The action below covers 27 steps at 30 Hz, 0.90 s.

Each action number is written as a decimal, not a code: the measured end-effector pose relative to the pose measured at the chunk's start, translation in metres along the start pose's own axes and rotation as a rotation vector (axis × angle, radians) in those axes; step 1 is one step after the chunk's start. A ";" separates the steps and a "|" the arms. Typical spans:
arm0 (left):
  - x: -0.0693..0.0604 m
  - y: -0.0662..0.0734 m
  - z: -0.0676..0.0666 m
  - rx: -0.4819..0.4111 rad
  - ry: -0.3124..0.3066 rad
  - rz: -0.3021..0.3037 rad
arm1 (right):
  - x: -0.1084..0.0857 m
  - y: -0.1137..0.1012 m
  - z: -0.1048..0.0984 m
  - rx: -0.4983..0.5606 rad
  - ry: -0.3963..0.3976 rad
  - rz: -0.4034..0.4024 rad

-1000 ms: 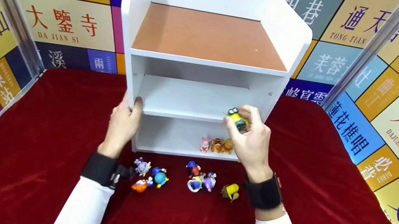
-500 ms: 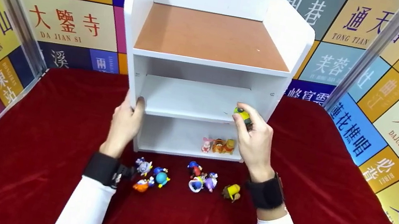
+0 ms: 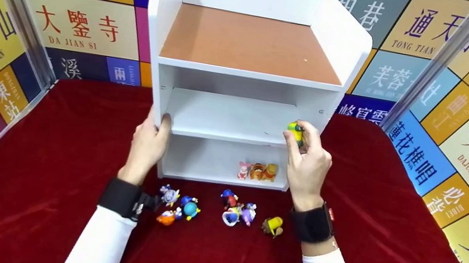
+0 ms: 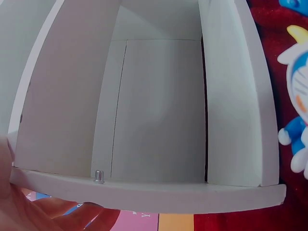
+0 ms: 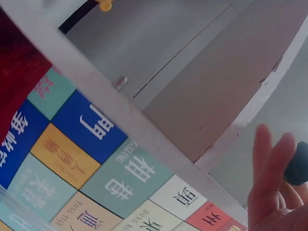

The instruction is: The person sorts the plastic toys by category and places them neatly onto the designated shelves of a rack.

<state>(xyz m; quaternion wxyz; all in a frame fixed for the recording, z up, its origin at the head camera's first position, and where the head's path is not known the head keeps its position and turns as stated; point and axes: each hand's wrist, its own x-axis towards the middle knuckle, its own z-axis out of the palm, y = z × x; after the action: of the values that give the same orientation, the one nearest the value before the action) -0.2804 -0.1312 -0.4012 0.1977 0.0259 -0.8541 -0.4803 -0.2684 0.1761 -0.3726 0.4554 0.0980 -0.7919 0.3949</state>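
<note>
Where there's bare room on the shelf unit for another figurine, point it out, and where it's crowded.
Free: the brown top board between the white side walls; the middle shelf left of the right hand; the bottom shelf left of the Piglet figurine. Crowded: the bottom shelf's right side, with Piglet, Tigger and Pooh.

- I've shifted the right hand (image 3: 310,165) rightward over the middle shelf (image 3: 227,116), nearer the right side panel (image 3: 315,102).
- The yellow-and-green toy (image 3: 295,132) in its grip went along and sits turned, showing me a different side.
- My head view has swung slightly left.
</note>
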 end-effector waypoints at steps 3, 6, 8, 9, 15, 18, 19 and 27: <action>0.000 0.000 0.000 -0.006 -0.002 -0.002 | 0.001 0.000 0.000 0.040 -0.003 -0.003; 0.000 0.000 0.000 -0.007 -0.009 -0.006 | 0.001 0.001 0.001 0.103 -0.017 0.003; 0.000 -0.001 0.000 -0.004 -0.012 -0.007 | 0.002 0.002 0.001 0.145 -0.034 0.019; 0.000 -0.001 0.000 -0.001 -0.013 -0.009 | 0.002 0.002 0.002 0.159 -0.047 0.030; 0.000 -0.002 0.000 0.008 -0.008 -0.012 | 0.003 0.002 0.002 0.188 -0.132 0.101; 0.000 -0.001 -0.001 0.008 -0.007 -0.018 | 0.002 0.003 0.003 0.154 -0.145 0.095; 0.000 -0.001 -0.001 0.010 -0.008 -0.021 | 0.002 0.004 0.003 0.135 -0.142 0.085; 0.000 -0.002 0.000 0.006 -0.004 -0.026 | -0.003 0.010 0.008 -0.059 -0.071 -0.038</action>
<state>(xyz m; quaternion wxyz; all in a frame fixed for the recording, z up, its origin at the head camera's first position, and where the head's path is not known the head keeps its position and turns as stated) -0.2805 -0.1325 -0.4022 0.1894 0.0367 -0.8557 -0.4803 -0.2772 0.1760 -0.3821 0.4370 0.1136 -0.8169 0.3589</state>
